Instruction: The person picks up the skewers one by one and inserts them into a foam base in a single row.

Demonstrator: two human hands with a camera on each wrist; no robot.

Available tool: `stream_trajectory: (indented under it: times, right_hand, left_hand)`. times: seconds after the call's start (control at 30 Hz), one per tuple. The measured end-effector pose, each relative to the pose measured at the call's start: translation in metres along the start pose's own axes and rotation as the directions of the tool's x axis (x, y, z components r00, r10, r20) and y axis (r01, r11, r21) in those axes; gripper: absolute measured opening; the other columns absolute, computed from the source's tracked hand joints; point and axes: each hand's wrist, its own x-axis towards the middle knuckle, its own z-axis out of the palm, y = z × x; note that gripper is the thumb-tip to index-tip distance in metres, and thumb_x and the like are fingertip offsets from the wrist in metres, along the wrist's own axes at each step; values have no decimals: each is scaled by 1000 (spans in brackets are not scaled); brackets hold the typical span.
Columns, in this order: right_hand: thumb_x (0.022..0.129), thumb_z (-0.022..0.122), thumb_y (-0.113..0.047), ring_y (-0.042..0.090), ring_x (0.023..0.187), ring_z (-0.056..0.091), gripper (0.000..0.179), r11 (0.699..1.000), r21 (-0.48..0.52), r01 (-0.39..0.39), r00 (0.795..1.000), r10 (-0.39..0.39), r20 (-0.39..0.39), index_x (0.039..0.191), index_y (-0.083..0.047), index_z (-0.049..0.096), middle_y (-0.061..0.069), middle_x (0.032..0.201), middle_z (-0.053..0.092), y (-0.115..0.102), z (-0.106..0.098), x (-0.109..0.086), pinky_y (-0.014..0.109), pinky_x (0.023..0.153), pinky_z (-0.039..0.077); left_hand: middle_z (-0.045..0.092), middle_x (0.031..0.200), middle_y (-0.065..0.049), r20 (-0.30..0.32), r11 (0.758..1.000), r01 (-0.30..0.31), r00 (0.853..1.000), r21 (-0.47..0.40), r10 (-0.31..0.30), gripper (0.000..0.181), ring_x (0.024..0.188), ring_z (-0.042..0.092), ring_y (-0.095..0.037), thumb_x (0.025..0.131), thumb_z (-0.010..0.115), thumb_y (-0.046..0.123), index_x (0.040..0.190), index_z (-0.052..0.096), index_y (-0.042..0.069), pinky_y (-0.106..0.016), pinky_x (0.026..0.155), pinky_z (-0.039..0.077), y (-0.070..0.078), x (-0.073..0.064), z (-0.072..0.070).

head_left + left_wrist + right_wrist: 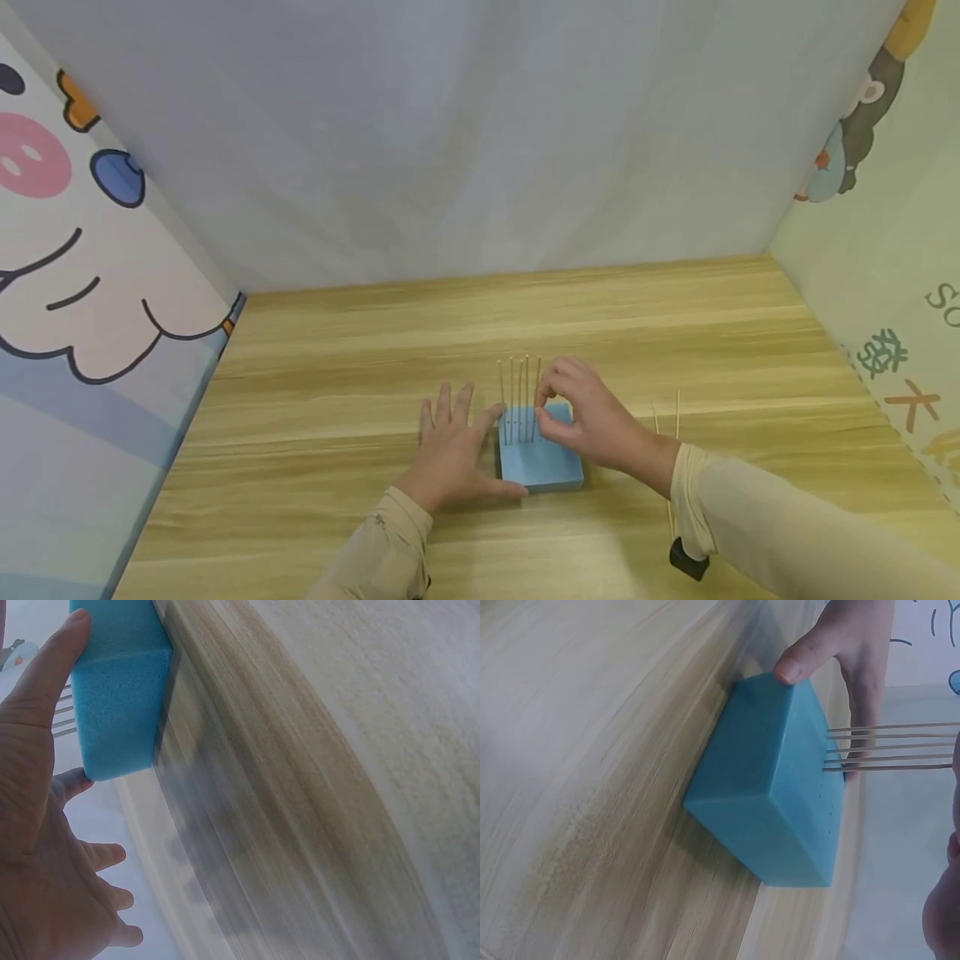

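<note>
A blue foam block (542,467) sits on the table with several thin wooden sticks (512,387) standing upright in a row in its top. At the block's left side is my left hand (450,458), its fingers spread. The thumb rests on the near left corner and the index fingertip touches the far left corner. My right hand (581,412) is over the block's right part and pinches the rightmost stick (889,768) between thumb and forefinger; that stick's lower end meets the foam. Small holes (830,810) continue the row beside it.
Loose thin sticks (678,412) lie on the wooden table (337,350) to the right, partly hidden by my right forearm. A small black object (688,560) shows beside the right sleeve. A pale wall (480,167) stands behind, with cartoon-printed panels (97,275) at the sides.
</note>
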Motion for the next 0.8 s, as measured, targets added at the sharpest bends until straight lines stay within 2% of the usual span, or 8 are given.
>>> stream_trajectory:
  times: [0.2,0.33,0.57,0.7,0.8]
  right_hand:
    - [89,72,-4,11,93,53,15,1000,2,2,1000,-2,-9,87,-17,64,-5,95,60,2,-3,-3,35,86,47]
    - [88,74,-3,12,93,54,14,1000,-1,-7,1000,7,-21,93,-14,67,-5,97,61,8,-13,-10,35,85,48]
    - [85,77,1,13,91,54,21,991,-128,-32,998,25,-56,93,-17,70,-8,94,59,26,-40,-37,39,84,46]
    - [84,77,1,7,89,51,22,977,-211,-12,998,-1,-61,94,-18,71,-10,92,57,41,-50,-56,36,80,46]
    - [81,81,1,8,87,51,26,966,-257,7,998,-23,-58,94,-19,72,-10,92,58,52,-57,-68,33,76,45]
  left_hand:
    - [24,170,-29,-9,1000,-6,1000,-5,6,115,157,11,-59,62,89,73,157,48,22,-77,124,10,0,0,1]
    - [25,170,-29,-15,1000,-5,1000,-6,5,115,157,12,-59,62,89,72,156,49,21,-76,125,10,0,1,1]
    - [22,171,-27,-3,1000,9,1000,-8,-9,118,158,9,-58,61,89,73,158,46,22,-75,125,7,0,1,3]
    - [21,171,-27,2,1000,10,1000,-6,-10,118,158,8,-58,62,89,73,159,46,22,-76,125,7,0,2,3]
    - [22,171,-27,-2,1000,6,1000,-3,-6,118,158,8,-58,62,89,73,159,45,22,-76,125,7,-1,2,4]
